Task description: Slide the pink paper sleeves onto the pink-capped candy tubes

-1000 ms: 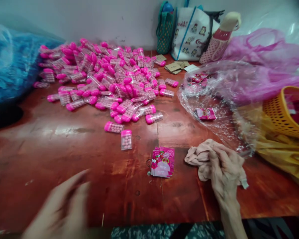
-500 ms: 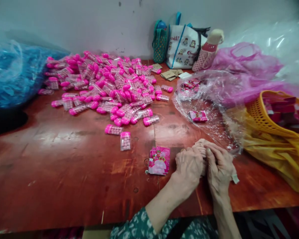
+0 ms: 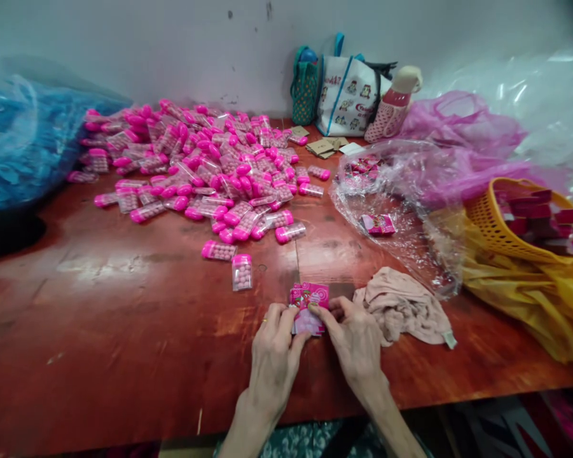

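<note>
A small stack of pink printed cards lies on the red-brown table near its front. My left hand grips the stack's left side, thumb at the lower edge. From the right, my right hand closes on the same stack, its thumb on top of the cards. A crumpled beige cloth lies just right of my right hand. Beyond my left hand, a clear container with a pink cap holds pink balls, beside another one lying on its side.
Behind is a big heap of pink-capped containers. A blue-filled plastic bag stands left. To the right are clear plastic wrap, a pink packet and a yellow basket. A white bag stands by the wall.
Both hands have left the cloth and moved left to the card stack, which they now hold. The cloth lies uncovered on the table. The view has shifted slightly.
</note>
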The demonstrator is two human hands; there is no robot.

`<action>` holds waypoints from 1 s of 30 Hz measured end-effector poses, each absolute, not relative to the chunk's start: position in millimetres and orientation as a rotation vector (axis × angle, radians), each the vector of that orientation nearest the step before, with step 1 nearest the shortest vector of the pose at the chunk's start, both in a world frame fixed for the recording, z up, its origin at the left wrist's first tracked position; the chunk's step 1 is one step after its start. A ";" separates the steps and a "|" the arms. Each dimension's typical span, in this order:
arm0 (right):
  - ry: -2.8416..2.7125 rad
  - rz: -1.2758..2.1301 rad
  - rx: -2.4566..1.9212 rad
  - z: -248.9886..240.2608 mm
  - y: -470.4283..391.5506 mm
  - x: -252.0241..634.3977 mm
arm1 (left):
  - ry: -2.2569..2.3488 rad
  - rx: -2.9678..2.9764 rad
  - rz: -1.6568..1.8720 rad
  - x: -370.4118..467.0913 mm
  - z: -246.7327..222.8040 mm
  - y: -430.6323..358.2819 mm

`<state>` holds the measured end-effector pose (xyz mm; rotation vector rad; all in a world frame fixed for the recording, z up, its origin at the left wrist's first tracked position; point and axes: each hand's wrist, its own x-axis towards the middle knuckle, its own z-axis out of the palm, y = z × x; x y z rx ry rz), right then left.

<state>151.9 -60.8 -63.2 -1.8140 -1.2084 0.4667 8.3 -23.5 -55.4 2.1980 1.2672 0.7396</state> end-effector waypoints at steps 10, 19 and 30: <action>-1.019 0.604 -1.864 -60.1 -62.7 153.4 | 1.318 2.077 0.830 13.6 -61.8 -27.2; -1.320 0.916 -1.632 -22.7 -70.8 152.0 | 1.074 1.606 0.873 7.7 -21.8 -15.6; -1.157 1.082 -1.604 -22.8 -69.5 132.9 | 0.997 0.944 0.981 9.3 -35.0 -19.9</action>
